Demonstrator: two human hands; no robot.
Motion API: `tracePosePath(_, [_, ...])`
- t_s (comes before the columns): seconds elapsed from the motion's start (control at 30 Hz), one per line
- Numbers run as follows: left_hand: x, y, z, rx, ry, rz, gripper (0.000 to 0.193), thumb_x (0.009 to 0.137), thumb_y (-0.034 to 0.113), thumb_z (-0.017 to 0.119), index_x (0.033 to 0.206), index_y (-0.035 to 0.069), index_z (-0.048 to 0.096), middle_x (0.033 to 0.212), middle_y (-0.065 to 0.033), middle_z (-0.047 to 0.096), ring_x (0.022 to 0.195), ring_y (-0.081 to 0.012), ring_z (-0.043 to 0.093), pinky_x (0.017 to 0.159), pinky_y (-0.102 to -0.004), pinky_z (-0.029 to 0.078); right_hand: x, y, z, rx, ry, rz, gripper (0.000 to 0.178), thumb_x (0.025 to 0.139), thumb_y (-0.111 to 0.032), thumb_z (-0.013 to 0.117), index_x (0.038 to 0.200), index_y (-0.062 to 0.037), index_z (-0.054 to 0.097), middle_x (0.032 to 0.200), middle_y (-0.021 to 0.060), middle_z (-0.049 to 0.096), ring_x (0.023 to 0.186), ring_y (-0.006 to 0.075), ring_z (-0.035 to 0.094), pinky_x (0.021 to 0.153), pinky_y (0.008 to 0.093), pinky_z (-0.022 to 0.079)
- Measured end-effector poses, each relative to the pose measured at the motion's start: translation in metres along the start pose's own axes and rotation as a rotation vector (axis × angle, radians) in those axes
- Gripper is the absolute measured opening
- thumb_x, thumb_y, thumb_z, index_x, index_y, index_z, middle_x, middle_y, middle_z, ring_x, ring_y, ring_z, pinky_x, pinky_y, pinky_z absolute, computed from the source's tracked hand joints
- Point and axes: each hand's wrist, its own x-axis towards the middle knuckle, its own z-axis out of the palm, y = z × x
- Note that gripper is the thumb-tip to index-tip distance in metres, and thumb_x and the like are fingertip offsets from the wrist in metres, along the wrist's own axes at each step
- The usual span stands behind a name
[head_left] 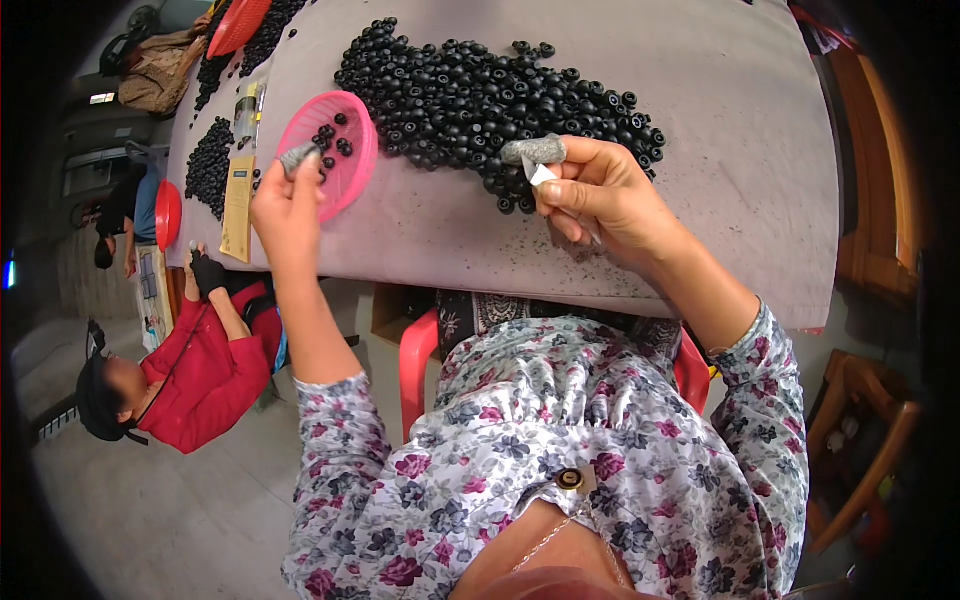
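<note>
Floral sleeves pushed back, both hands work above a pale cloth-covered worktop. The left hand rises over the near edge of a pink plastic basket, fingers drawn together; from where I stand, I cannot tell whether it grips anything. The right hand, bent inward, pinches a small white piece beside heaped smooth, rounded black pieces, many hollow-centred. Rough grey wrapping sheathes one fingertip on each hand.
</note>
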Motion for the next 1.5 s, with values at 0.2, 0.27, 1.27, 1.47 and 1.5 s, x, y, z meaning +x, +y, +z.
tracePosePath(0.2, [-0.033, 0.020, 0.040, 0.114, -0.086, 0.231, 0.014, 0.091, 0.014, 0.070, 0.091, 0.001, 0.066, 0.069, -0.0069, 0.059, 0.056, -0.0143, 0.051, 0.055, -0.0311, 0.044, 0.000, 0.000, 0.000, -0.013, 0.062, 0.019, 0.015, 0.093, -0.009, 0.066, 0.106, -0.0011, 0.065, 0.077, 0.0018, 0.065, 0.053, 0.0034, 0.055, 0.044, 0.0169, 0.039])
tracePosePath(0.27, [-0.066, 0.029, 0.072, 0.027, -0.213, 0.320, 0.016, 0.087, 0.014, 0.073, 0.084, 0.001, 0.065, 0.073, -0.0096, 0.062, 0.057, -0.0201, 0.056, 0.055, -0.0335, 0.045, 0.001, 0.003, -0.002, 0.017, 0.050, 0.007, 0.015, 0.093, -0.009, 0.066, 0.105, -0.0012, 0.065, 0.078, 0.0019, 0.065, 0.054, 0.0036, 0.055, 0.045, 0.0171, 0.040])
tracePosePath(1.27, [-0.103, 0.033, 0.094, -1.424, -0.645, -0.927, 0.024, 0.096, 0.025, 0.066, 0.082, 0.006, 0.061, 0.073, -0.0013, 0.059, 0.056, -0.0091, 0.049, 0.054, -0.0253, 0.041, -0.006, 0.002, 0.013, -0.377, -0.132, 0.050, 0.032, 0.091, -0.004, 0.066, 0.122, 0.0014, 0.059, 0.085, 0.0006, 0.065, 0.075, 0.0055, 0.056, 0.068, 0.0239, 0.048])
tracePosePath(1.47, [-0.101, 0.040, 0.090, -1.448, -0.694, -0.919, 0.021, 0.096, 0.026, 0.065, 0.087, 0.007, 0.062, 0.073, -0.0006, 0.058, 0.057, -0.0088, 0.050, 0.054, -0.0246, 0.041, -0.005, 0.007, 0.008, -0.373, -0.156, 0.085, 0.034, 0.091, -0.005, 0.066, 0.124, 0.0010, 0.059, 0.081, -0.0002, 0.065, 0.063, 0.0038, 0.053, 0.056, 0.0211, 0.044])
tracePosePath(1.5, [-0.101, 0.041, 0.090, -1.466, -0.705, -0.925, 0.021, 0.096, 0.026, 0.065, 0.088, 0.006, 0.062, 0.073, -0.0005, 0.058, 0.057, -0.0088, 0.050, 0.054, -0.0245, 0.041, -0.004, 0.007, 0.008, -0.364, -0.163, 0.086, 0.034, 0.091, -0.006, 0.066, 0.124, 0.0009, 0.060, 0.080, -0.0005, 0.065, 0.061, 0.0035, 0.052, 0.054, 0.0207, 0.043])
